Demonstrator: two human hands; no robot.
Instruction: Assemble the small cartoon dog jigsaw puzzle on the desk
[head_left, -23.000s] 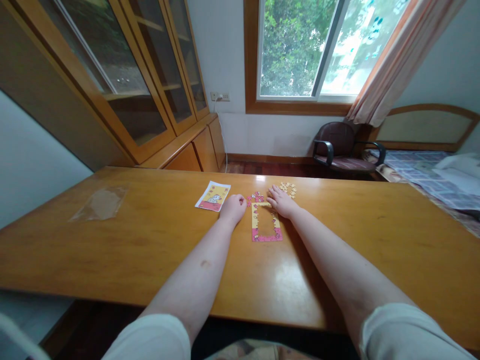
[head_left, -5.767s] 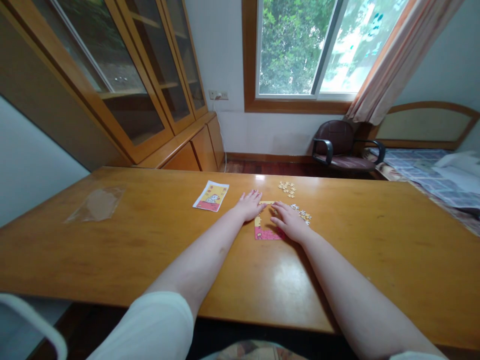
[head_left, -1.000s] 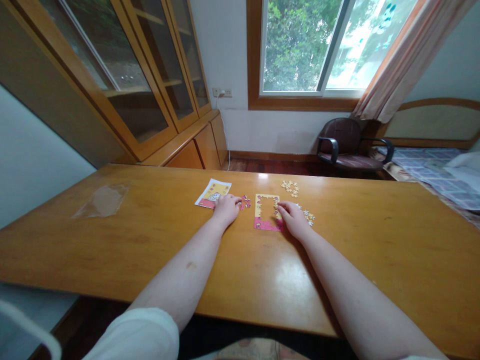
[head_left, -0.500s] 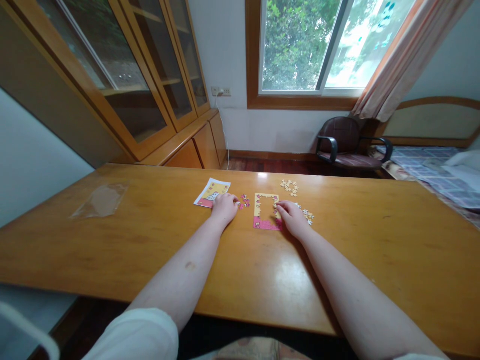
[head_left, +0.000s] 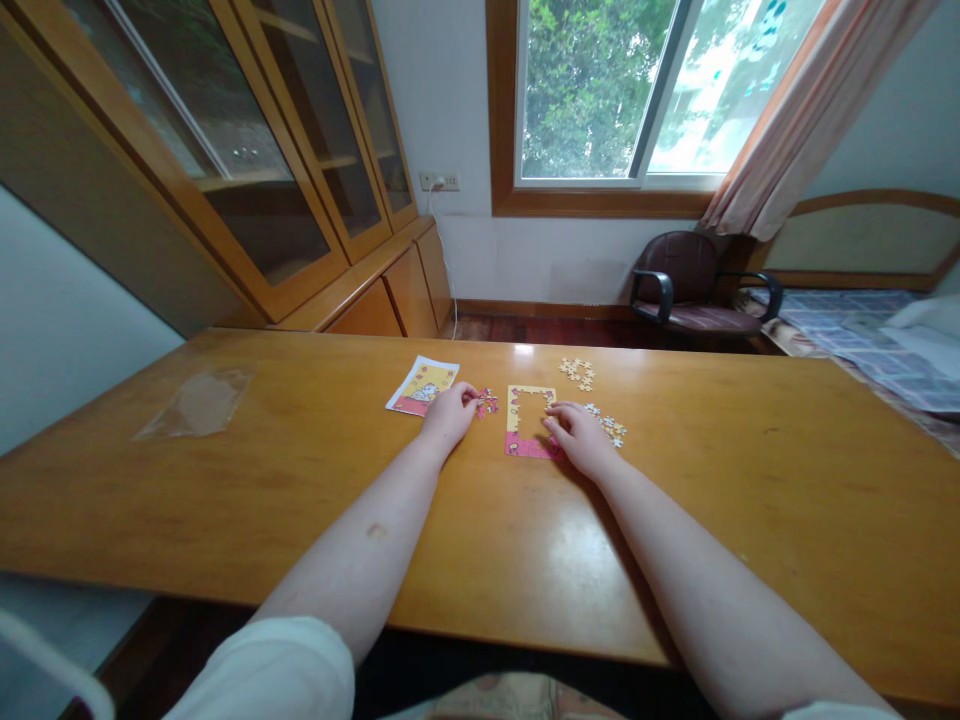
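A partly assembled jigsaw puzzle [head_left: 513, 420], yellow above and pink below, forms a frame around an unfilled middle. My right hand [head_left: 581, 438] rests over its right side, thumb and fingers slightly apart, with no piece visible between them. To the left, my left hand [head_left: 448, 415] has its fingertips pinched together beside a small cluster of pink puzzle pieces [head_left: 491, 404]; a small piece seems to be in the pinch. Partly beneath that hand lies a picture card [head_left: 420, 385] in yellow and pink with a white figure.
Yellow loose pieces [head_left: 577, 373] lie beyond the puzzle, and whitish pieces [head_left: 611, 428] sit right of my right hand. A clear plastic bag [head_left: 199, 405] lies on the left of the wooden table [head_left: 315, 470]. An armchair [head_left: 682, 280] stands behind the table.
My right hand's fingers have shifted slightly on the puzzle's right edge and loosened. My left hand's fingertips have lifted a little by the pink pieces. The view has drifted slightly.
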